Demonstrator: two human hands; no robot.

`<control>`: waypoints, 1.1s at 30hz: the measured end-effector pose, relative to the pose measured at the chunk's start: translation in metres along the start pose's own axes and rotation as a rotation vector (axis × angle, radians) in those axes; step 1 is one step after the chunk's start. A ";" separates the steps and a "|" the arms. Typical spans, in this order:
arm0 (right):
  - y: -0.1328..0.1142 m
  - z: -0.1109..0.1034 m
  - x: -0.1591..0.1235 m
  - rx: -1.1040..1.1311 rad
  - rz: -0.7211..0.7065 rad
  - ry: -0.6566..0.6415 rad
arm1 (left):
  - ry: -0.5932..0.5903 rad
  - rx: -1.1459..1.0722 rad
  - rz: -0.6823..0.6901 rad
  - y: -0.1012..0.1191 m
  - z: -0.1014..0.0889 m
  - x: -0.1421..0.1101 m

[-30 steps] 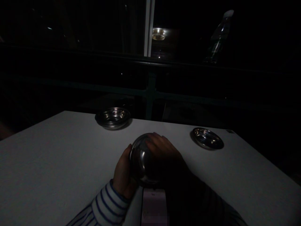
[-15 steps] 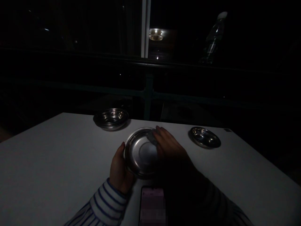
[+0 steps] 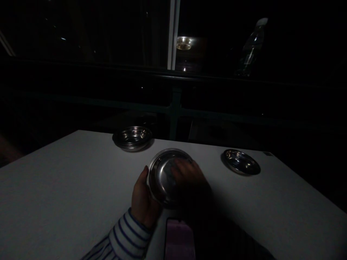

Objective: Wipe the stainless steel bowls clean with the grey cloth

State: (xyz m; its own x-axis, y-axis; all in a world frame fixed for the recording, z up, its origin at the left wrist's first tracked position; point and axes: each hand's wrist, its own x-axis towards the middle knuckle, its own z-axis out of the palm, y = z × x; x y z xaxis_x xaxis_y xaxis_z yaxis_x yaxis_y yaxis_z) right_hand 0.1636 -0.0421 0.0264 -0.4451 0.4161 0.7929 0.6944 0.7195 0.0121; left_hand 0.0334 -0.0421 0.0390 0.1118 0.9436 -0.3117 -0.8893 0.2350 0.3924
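Observation:
My left hand (image 3: 143, 198) grips a shallow round stainless steel bowl (image 3: 158, 173) by its left rim, thumb over the edge, with the inside tilted up towards me. Inside the bowl, my right hand (image 3: 191, 177) presses a small grey cloth (image 3: 170, 168) against the metal. Most of that cloth is under the fingers, and the lower part of the hand is lost in deep shadow. Below the bowl lies a phone (image 3: 179, 240) with its screen lit faintly.
A stack of similar steel bowls (image 3: 132, 144) stands at the table's far left edge. One more steel bowl (image 3: 242, 162) rests at the right on the white table (image 3: 81, 187). Behind are dark windows and a clear bottle (image 3: 252, 47). A blurred arm (image 3: 9, 150) shows at the left edge.
My right hand has slid from the bowl's upper right rim down and inward across its inside with the cloth. The whole view has shifted slightly; the left hand keeps its hold.

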 end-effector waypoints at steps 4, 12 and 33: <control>-0.018 0.010 -0.006 0.004 -0.253 -0.139 | -0.043 -0.011 -0.143 0.002 -0.004 -0.001; 0.009 0.001 0.007 -0.105 -0.007 -0.098 | -0.029 0.047 -0.114 -0.013 0.006 -0.008; 0.022 -0.022 0.013 0.005 0.014 0.021 | -0.034 0.171 0.055 -0.015 0.006 -0.019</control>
State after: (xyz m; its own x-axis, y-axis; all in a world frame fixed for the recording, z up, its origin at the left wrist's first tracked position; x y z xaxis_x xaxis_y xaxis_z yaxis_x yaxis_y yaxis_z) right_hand 0.1854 -0.0325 0.0504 -0.4231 0.4143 0.8058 0.6976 0.7165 -0.0021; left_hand 0.0476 -0.0622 0.0445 0.0825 0.9627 -0.2577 -0.8067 0.2164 0.5500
